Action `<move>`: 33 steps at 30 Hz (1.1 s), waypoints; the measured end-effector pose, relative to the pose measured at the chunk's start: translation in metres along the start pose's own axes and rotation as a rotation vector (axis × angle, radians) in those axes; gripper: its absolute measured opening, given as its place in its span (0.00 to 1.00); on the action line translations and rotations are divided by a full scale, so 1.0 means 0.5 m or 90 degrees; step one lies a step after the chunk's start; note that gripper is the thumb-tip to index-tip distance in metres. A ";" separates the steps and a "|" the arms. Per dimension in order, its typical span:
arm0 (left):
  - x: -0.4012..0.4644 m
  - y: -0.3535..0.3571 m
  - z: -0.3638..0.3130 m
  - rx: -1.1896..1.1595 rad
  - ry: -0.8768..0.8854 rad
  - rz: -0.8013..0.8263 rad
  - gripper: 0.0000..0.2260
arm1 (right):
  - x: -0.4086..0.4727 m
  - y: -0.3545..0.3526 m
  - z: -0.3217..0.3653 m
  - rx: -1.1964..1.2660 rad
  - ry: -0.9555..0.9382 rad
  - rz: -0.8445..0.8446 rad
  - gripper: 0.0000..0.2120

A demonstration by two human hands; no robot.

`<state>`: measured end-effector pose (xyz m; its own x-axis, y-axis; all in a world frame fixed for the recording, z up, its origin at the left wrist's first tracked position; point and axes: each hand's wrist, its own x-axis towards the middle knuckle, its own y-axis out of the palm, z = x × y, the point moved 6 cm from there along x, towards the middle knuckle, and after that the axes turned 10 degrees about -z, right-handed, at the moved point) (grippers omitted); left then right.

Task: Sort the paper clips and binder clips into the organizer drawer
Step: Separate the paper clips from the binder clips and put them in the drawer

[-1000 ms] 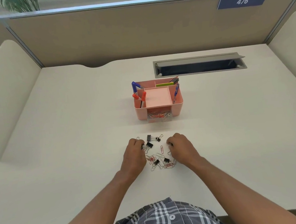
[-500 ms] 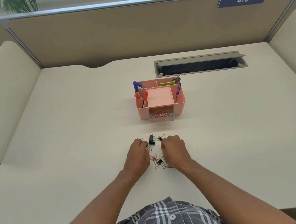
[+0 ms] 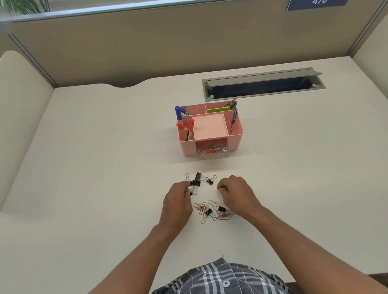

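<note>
A pink desk organizer (image 3: 211, 142) stands mid-desk, and its clear front drawer (image 3: 212, 151) is pulled out with red and silver paper clips inside. Loose paper clips (image 3: 203, 208) and black binder clips (image 3: 221, 208) lie scattered between my hands. More binder clips (image 3: 198, 176) lie just beyond my fingers. My left hand (image 3: 177, 201) pinches a black binder clip (image 3: 195, 183) at its fingertips. My right hand (image 3: 236, 193) is curled into a loose fist on the desk; what it holds, if anything, is hidden.
Pens and markers (image 3: 180, 115) stand in the organizer's compartments. A grey cable slot (image 3: 262, 84) with a raised flap is set into the desk behind it. Beige partitions close off the back and sides of the desk.
My right hand has moved back to the right, uncovering the clips between my hands. My left hand stays at the binder clips near its fingertips.
</note>
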<state>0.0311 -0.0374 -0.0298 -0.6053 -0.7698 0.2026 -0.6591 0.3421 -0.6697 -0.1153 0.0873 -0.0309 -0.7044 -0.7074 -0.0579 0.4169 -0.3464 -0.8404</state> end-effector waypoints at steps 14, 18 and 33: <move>-0.048 0.028 -0.007 0.131 0.134 0.149 0.07 | -0.032 0.047 0.039 -0.129 -0.084 0.084 0.07; -0.038 0.032 -0.009 0.168 0.129 0.162 0.04 | -0.032 0.051 0.048 -0.148 -0.089 0.086 0.05; -0.023 0.025 0.001 0.025 -0.041 0.159 0.04 | -0.002 0.007 0.012 0.023 0.039 0.068 0.05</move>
<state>0.0297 -0.0245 -0.0409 -0.7166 -0.6972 -0.0173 -0.4744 0.5055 -0.7207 -0.1098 0.0834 -0.0306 -0.6876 -0.7034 -0.1801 0.5118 -0.2935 -0.8074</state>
